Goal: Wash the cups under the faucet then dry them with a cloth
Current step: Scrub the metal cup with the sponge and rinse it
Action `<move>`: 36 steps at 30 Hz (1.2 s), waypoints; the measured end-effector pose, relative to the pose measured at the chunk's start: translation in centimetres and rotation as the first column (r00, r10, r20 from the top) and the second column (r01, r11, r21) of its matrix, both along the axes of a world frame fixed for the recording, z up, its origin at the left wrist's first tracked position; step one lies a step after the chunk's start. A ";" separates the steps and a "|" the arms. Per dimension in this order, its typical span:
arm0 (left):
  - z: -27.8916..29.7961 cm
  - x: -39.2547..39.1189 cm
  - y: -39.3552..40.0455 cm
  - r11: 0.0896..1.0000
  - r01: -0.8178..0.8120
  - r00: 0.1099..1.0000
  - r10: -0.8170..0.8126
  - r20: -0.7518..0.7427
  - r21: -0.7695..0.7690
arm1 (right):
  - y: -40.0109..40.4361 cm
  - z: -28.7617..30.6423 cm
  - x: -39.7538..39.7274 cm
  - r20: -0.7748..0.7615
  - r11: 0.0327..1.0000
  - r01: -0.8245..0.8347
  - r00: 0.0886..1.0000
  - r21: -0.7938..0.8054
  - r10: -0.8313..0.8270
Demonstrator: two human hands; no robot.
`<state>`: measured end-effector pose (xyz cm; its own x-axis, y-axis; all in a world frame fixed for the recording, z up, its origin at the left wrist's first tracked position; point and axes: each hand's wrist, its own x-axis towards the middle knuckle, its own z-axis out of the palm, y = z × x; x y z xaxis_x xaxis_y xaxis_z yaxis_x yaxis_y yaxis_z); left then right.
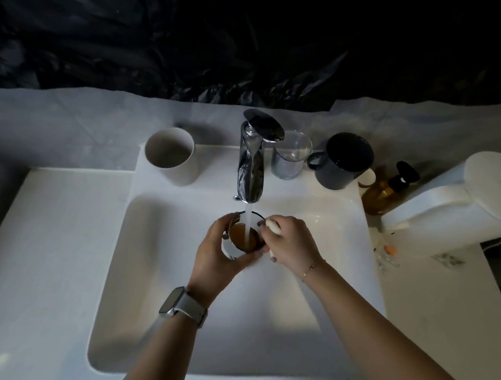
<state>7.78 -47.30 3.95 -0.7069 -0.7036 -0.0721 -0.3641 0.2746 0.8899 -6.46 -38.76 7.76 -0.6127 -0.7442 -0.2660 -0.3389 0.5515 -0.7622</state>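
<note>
Two hands gripping a cup under the faucet, left hand wrapping its side, right hand pinching its handle, water running in.

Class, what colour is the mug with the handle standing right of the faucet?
Dark grey-blue mug; head view.

No legible txt, maybe too dim.
</note>
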 end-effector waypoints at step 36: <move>0.2 -2.9 -1.7 0.723 -0.393 0.917 0.354 0.184 0.568 | 9.7 -0.1 0.8 0.580 0.882 0.469 0.705 0.050 -0.407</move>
